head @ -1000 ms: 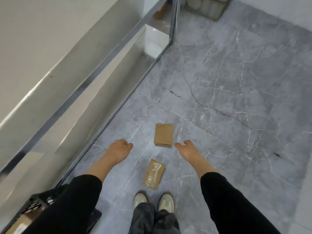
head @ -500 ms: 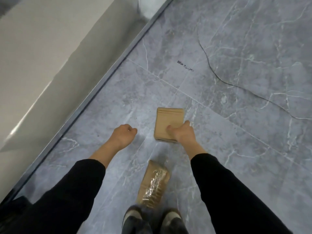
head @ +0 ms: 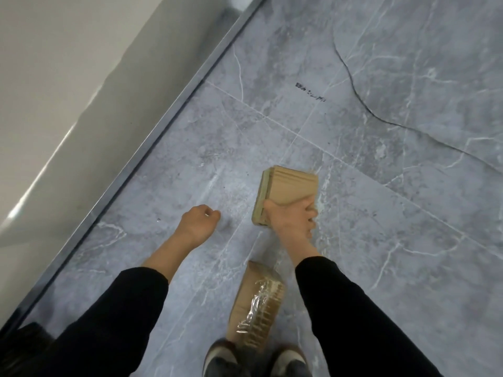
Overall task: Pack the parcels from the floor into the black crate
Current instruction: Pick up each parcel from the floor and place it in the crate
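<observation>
A square brown cardboard parcel (head: 291,187) is tilted up off the grey floor, its left side showing. My right hand (head: 292,221) grips its near edge, thumb on the left side and fingers over the top. My left hand (head: 200,221) hangs to the left of it with loosely curled fingers, holding nothing. A second brown parcel (head: 257,303), wrapped in clear tape, lies on the floor just in front of my shoes. The black crate shows only as a dark corner (head: 30,333) at the bottom left, mostly hidden by my left sleeve.
A pale wall panel with a metal base strip (head: 152,137) runs diagonally along the left. A thin black cable (head: 381,118) snakes over the marble tiles at the upper right. My shoes (head: 226,360) stand at the bottom edge.
My right hand has gone from reaching to gripping the square parcel and has tipped it up off the floor. The view has dropped closer to the floor. My left hand has barely moved.
</observation>
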